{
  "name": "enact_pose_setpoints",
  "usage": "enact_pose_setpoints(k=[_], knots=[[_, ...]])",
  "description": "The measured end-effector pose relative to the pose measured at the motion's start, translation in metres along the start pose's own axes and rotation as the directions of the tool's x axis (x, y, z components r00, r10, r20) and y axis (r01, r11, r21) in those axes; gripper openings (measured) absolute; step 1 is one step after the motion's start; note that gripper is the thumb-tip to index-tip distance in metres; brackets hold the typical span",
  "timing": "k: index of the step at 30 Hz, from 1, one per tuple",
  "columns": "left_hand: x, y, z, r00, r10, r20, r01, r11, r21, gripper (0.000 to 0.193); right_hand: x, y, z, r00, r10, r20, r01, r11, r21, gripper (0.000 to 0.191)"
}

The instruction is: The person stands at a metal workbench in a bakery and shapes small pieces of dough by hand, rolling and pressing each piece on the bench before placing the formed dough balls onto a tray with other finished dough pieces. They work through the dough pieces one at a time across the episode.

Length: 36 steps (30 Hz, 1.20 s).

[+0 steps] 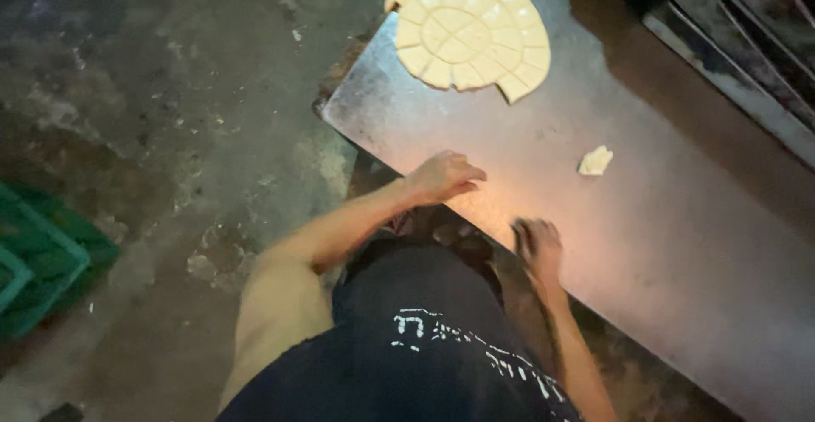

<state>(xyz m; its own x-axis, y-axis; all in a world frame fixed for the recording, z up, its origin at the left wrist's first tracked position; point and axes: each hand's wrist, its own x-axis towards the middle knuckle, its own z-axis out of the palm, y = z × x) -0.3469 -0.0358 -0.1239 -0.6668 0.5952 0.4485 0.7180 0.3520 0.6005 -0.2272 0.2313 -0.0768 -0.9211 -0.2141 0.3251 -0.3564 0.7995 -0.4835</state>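
Resting both hands at the near edge of the steel surface point(679, 244), holding nothing.

Far left on the floor sits a green crate point(38, 261); I cannot see anything in it. My left hand point(441, 176) lies on the surface edge, its grip released, fingers loosely curled. My right hand point(539, 248) is blurred, so I cannot tell whether its grip is open or clenched. Well beyond them, overhanging the far corner, lies a scored disc of pale dough point(467, 27); I judge it soft and tearable, best lifted from underneath with flat palms. Further right sits a small dough scrap point(595, 160), light and pinchable.
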Motion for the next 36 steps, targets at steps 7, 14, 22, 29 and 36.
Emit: enact_pose_setpoints(k=[7,14,22,29,36], knots=[[0.036,0.007,0.006,0.979,0.004,-0.203,0.014,0.996,0.087,0.020,0.048,0.030,0.002,0.991,0.128,-0.048,-0.132,0.987,-0.093,0.013],[0.017,-0.019,-0.005,0.956,0.294,-0.019,-0.294,0.947,-0.131,0.020,-0.001,0.000,-0.010,0.964,0.168,-0.207,-0.209,0.958,-0.198,0.013],[0.031,0.035,-0.001,0.988,-0.047,-0.145,0.047,0.999,0.000,0.021,0.054,0.000,0.001,0.990,0.115,-0.083,-0.111,0.993,0.048,0.013],[-0.009,-0.019,-0.073,0.971,-0.238,0.019,0.228,0.948,0.221,0.007,0.036,0.001,0.000,0.964,0.206,-0.170,-0.221,0.973,-0.072,0.016],[-0.042,0.011,-0.047,0.982,-0.186,-0.038,0.188,0.980,0.070,0.024,0.026,-0.037,0.071,0.972,0.229,-0.053,-0.223,0.970,0.093,0.015]])
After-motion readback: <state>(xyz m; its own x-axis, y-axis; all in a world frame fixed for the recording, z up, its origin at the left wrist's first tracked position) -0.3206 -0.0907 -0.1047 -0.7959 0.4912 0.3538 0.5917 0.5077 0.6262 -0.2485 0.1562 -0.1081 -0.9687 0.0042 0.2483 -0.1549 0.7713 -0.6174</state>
